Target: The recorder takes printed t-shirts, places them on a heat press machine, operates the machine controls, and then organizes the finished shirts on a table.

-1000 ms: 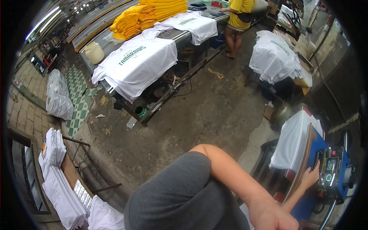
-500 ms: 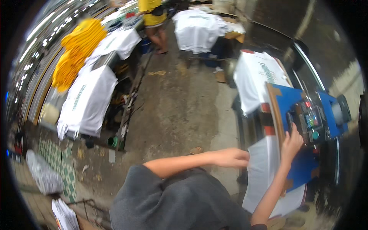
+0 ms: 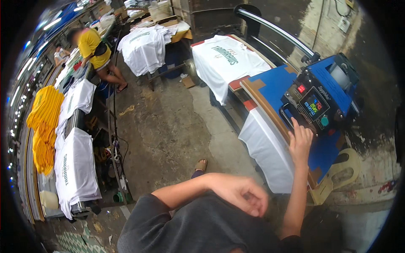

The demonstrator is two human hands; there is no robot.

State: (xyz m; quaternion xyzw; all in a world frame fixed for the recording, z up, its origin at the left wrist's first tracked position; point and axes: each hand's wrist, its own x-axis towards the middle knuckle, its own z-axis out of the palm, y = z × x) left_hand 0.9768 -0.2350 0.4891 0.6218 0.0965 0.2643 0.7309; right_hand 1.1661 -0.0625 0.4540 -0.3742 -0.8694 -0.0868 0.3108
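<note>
My right hand (image 3: 301, 141) is raised at the black control box (image 3: 314, 101) of a heat press. Its fingers are spread and empty, with the index fingertip by the lower end of the box's black handle (image 3: 290, 114). My left hand (image 3: 240, 194) hangs in front of my body, loosely curled with gaps between the fingers and nothing visible in it. Beneath the press's blue top plate (image 3: 270, 86), white cloth (image 3: 263, 147) hangs off the near side. A white printed T-shirt (image 3: 228, 59) lies on the platen beyond.
White shirts (image 3: 145, 46) cover another stand further off. On the left bench lie more white shirts (image 3: 78, 168) and a yellow garment pile (image 3: 44, 122). A person in yellow (image 3: 95, 48) stands at its far end. Near the wall is a pale plastic chair (image 3: 344, 168).
The view has swung right, bringing the press closer to the middle. My right hand has come off the handle, and my left hand has drawn back from the white cloth.
</note>
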